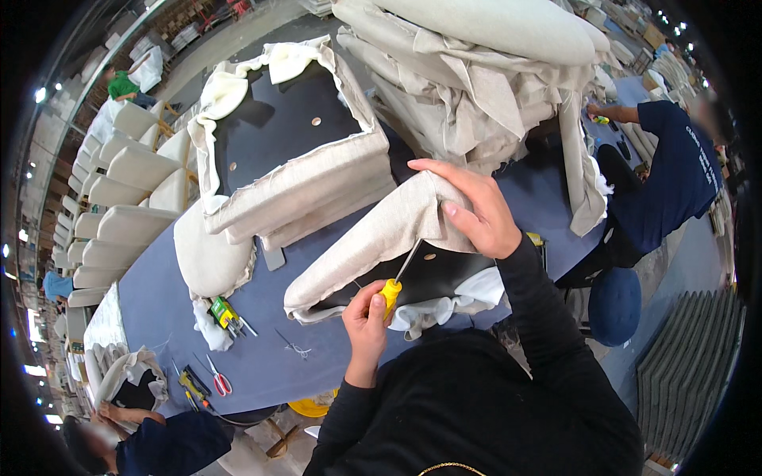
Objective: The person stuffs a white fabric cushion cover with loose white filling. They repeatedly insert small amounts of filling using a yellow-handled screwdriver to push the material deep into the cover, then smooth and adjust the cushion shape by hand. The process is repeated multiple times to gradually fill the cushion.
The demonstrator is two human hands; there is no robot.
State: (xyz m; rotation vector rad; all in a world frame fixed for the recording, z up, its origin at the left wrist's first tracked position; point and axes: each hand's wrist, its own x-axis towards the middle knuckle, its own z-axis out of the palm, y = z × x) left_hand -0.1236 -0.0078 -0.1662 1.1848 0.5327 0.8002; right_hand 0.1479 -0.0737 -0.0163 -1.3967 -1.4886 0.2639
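In front of me on the blue table lies a beige upholstered cushion [361, 250] with its black underside facing up and white wadding [456, 301] bulging out at the near edge. My left hand [367, 329] is closed round the yellow handle of a screwdriver-like tool [390, 295]. Its thin metal shaft points up and away, with the tip at the fabric fold by the cushion's right corner. My right hand [480, 210] rests over that corner, fingers on top and thumb pressing the folded fabric.
Beyond sits another upholstered piece [309, 190], underside up, beside a tall fabric pile [492, 87]. On the left of the table [270, 361] lie a rounded cushion [214, 254], a green pack [226, 315] and red-handled scissors [220, 382]. Co-workers are at right [675, 166] and lower left [171, 444].
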